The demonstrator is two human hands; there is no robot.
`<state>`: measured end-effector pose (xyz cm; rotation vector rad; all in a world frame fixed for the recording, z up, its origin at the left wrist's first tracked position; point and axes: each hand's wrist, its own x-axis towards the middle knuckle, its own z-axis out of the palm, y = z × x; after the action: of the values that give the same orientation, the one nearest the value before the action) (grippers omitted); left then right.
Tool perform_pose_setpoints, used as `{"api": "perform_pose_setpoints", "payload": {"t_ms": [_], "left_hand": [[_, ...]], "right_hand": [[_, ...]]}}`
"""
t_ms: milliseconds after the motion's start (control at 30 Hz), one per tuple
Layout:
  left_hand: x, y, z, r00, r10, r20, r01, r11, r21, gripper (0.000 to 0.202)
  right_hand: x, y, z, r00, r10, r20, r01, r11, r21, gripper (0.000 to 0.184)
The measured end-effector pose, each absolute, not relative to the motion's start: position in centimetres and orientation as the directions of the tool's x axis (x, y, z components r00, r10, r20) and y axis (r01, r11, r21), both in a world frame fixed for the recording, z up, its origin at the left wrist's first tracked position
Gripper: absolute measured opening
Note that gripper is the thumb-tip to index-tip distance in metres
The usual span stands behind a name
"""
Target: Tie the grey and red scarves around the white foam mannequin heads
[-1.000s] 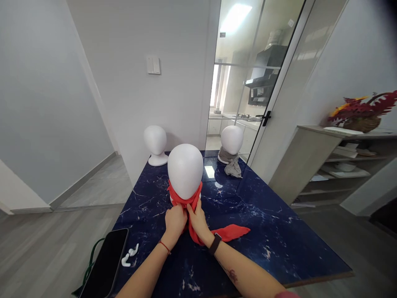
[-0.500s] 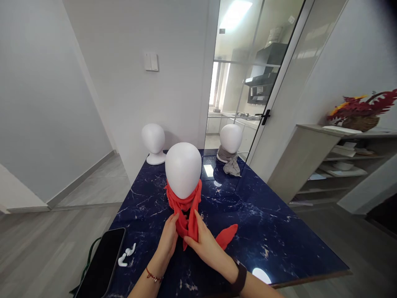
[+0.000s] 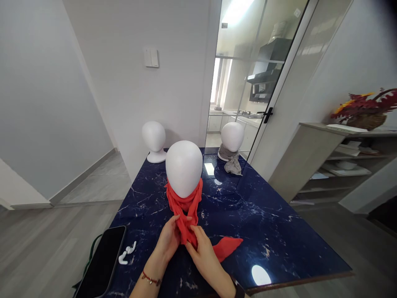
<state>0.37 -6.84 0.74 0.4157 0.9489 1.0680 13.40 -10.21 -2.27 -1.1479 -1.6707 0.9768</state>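
A white mannequin head (image 3: 184, 167) stands at the middle of the table, facing up slightly, with a red scarf (image 3: 189, 203) wrapped round its neck. Both scarf ends come together in front of the neck, where my hands work on them. My left hand (image 3: 170, 238) grips the scarf from the left, thumb on top of the cloth. From the right, my right hand (image 3: 201, 250) pinches the cloth between thumb and fingers. One pointed scarf end lies on the table to the right of my right hand. Parts of my fingers are hidden under the fabric.
On the dark blue marbled table (image 3: 263, 223) a phone (image 3: 101, 260) and white earbuds (image 3: 127, 253) lie at the left. A bare white head (image 3: 154, 138) stands behind, left; another head (image 3: 232, 136) with a grey scarf (image 3: 232, 161) stands behind, right. A glass door (image 3: 242, 74) is beyond.
The two scarf strands, held apart with a gap between them before, now lie crossed and bunched together. Both hands have shifted slightly downward, and the loose end has slid a little right.
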Motion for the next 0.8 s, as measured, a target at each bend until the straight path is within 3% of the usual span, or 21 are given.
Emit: {"api": "perform_pose_setpoints", "payload": {"t_ms": [133, 200, 300, 433, 600, 800], "left_hand": [[0.2, -6.2, 1.4, 0.343, 0.828, -0.444, -0.373, 0.553, 0.745, 0.036], [0.5, -6.1, 1.3, 0.312, 0.849, -0.426, -0.337, 0.518, 0.786, 0.036], [1.1, -6.2, 0.7, 0.224, 0.912, -0.343, -0.295, 0.399, 0.868, 0.036], [1.5, -6.4, -0.1, 0.165, 0.957, -0.24, -0.263, 0.277, 0.924, 0.034], [0.4, -6.7, 0.6, 0.182, 0.933, -0.312, -0.345, 0.357, 0.868, 0.029], [-1.8, -7.3, 0.9, 0.006, 0.961, -0.276, -0.102, 0.275, 0.956, 0.037]], "right_hand": [[13.4, -9.9, -1.5, -0.298, 0.935, 0.193, 0.138, 0.243, -0.96, 0.052], [13.5, -9.4, -1.2, -0.319, 0.937, 0.143, 0.025, 0.159, -0.987, 0.055], [13.8, -8.2, -1.2, -0.288, 0.957, 0.022, -0.079, -0.001, -0.997, 0.04], [14.2, -6.4, -0.8, -0.296, 0.955, 0.036, 0.038, 0.049, -0.998, 0.036], [15.6, -4.9, 0.1, -0.403, 0.915, 0.038, 0.237, 0.145, -0.961, 0.034], [16.6, -4.3, -0.7, -0.326, 0.915, 0.238, 0.439, 0.37, -0.819, 0.028]]}}
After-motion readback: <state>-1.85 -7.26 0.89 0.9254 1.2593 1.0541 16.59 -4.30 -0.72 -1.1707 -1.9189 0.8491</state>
